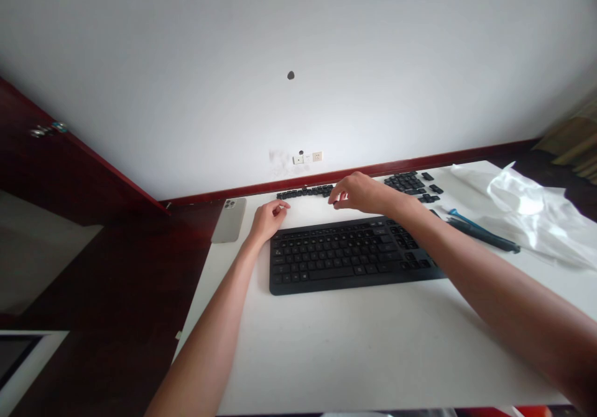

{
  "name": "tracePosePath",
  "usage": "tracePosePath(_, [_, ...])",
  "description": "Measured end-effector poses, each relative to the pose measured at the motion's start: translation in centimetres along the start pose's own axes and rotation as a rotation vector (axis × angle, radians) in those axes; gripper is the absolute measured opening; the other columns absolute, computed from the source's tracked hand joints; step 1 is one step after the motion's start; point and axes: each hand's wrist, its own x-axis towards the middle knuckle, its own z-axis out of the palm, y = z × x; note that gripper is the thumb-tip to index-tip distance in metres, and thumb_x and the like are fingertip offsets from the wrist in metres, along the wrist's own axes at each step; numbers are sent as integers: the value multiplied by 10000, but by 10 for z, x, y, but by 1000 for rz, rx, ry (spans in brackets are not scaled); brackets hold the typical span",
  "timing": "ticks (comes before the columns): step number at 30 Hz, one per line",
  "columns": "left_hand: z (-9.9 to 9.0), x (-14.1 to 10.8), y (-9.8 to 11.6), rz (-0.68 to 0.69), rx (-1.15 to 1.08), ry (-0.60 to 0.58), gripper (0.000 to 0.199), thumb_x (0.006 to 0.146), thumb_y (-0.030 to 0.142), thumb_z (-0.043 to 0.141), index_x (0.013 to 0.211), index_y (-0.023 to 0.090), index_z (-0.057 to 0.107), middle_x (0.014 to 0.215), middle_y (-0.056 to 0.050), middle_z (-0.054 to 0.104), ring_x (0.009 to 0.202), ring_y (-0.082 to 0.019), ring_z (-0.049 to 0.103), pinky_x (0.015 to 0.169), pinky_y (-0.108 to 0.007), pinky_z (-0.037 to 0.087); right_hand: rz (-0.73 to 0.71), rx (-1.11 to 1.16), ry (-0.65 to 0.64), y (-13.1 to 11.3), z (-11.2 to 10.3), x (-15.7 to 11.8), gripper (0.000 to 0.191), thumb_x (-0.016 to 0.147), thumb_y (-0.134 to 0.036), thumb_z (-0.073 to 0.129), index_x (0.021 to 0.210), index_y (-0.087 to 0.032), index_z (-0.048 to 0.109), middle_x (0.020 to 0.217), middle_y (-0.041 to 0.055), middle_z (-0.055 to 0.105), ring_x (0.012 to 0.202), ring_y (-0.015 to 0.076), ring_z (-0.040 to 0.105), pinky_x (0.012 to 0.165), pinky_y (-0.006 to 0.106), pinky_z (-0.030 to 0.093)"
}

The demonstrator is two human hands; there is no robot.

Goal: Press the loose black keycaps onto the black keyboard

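Observation:
A black keyboard [333,252] lies on the white table, most of its keys in place. My left hand [270,219] rests by its upper left corner, fingers loosely bent and slightly apart, with nothing visible in them. Above the table behind the keyboard, my right hand [357,193] has its fingers curled down in a pinch. A small dark keycap [335,203] shows at those fingertips. Beyond both hands runs a row of loose keycaps [303,192] along the far edge. More loose keycaps [405,182] form a cluster to the right. My right forearm hides part of the keyboard's right end.
A phone [229,220] lies face down at the table's left edge. On the right are a blue-handled tool [459,218], a dark elongated object [485,235] and crumpled clear plastic [536,206]. A wall with sockets [308,157] stands behind the table [354,342].

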Motion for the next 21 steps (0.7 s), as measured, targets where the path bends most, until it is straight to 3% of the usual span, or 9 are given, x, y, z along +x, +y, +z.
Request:
tracePosePath(5, [0,-1,1,-8,1,-8,221,875,260,564,955,211,764,591,49,496,569,-129,461,612,-251,345,2,91,-27,-14,-25,-26,156,860,-288,681,946,-241,803,965,20,791,858,188,722,762,291,557])
tracePosePath(12, [-1,-2,3,-4,-18,-16,233,881,282,553,956,201,759,580,49,479,562,-133,436,595,-250,327,43,203,-296,-16,-13,-48,182,851,-320,693,979,-237,793,969,38,789,901,212,726,773,294,563])
tracePosePath(21, [0,-1,2,-7,3,-19,231,872,279,566,964,199,762,606,47,493,565,-123,430,590,-245,320,31,219,-377,-14,-5,-44,176,820,-269,704,964,-242,800,949,27,791,879,207,727,746,275,531])
